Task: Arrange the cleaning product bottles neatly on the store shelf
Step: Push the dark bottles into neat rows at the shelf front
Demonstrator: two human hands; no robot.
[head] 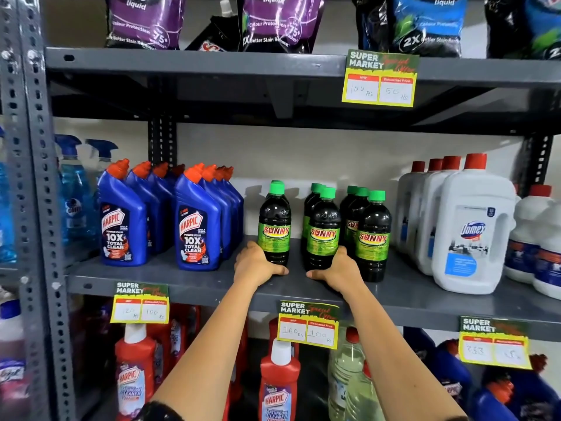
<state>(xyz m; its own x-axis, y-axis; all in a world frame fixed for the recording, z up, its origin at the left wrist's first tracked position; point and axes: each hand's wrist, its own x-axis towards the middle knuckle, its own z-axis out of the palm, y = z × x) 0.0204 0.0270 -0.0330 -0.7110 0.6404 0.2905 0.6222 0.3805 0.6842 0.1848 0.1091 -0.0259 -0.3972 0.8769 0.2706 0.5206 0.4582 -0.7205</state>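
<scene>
Grey steel shelving is filling my view, its middle shelf point(170, 276) carrying the cleaning bottles I am arranging. My left hand point(255, 264) is wrapping around the base of the left Sunny bottle point(274, 223), a dark bottle with a green cap standing at the front of its row. My right hand point(335, 268) is cupping the base of the middle Sunny bottle point(322, 229), thumb lying along the shelf in front of it. Just to the right, a third row of Sunny bottles point(373, 238) is standing untouched, close beside my right hand. All three rows are sitting upright near the shelf's middle, with a gap between the left row and the other two.

To the left, blue Harpic bottles point(197, 226) with red caps are lining up in two rows, and blue spray bottles point(74, 192) are standing beyond them by the perforated upright point(39, 177). To the right, white Domex jugs point(473, 229) with red caps are running back toward the pale wall point(303, 153).

Yellow price tags point(307, 325) are hanging from the shelf edges. Purple and blue detergent pouches point(279, 22) are sitting on the shelf above, and red Harpic bottles point(279, 387) are crowding the one below.
</scene>
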